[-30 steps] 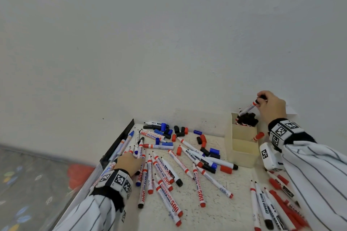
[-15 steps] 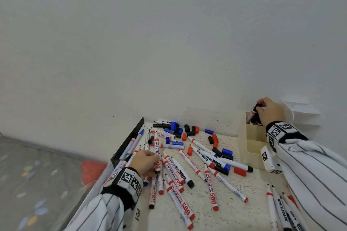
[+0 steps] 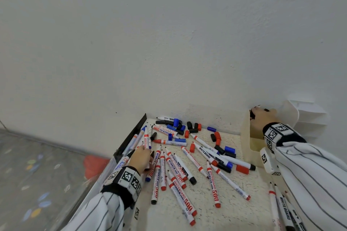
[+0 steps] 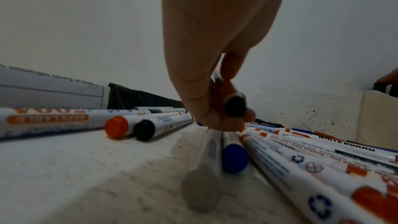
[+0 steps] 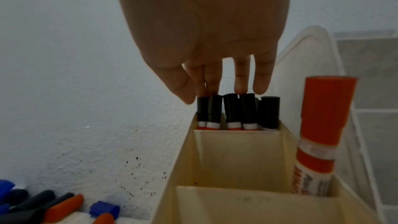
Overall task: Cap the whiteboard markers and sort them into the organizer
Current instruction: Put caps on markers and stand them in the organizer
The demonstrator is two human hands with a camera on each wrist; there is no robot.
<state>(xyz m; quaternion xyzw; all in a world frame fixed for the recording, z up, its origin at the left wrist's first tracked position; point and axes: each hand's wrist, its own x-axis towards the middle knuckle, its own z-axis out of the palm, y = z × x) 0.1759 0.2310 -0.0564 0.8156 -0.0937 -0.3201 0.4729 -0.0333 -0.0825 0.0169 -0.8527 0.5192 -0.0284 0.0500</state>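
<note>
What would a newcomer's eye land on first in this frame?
The sprawl of loose markers and stray caps across the table. At far right, the right hand presses straight fingers onto black-capped markers standing in the organizer, while the left hand grips one marker from the pile.

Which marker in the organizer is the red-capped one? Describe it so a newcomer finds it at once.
Start at the cream organizer against the wall, under the right hand. Its far compartment is packed with black-capped markers. The red-capped marker leans alone in the side compartment on the right, the only red cap there.

Left hand fingers grip black-ended marker above table.
</note>
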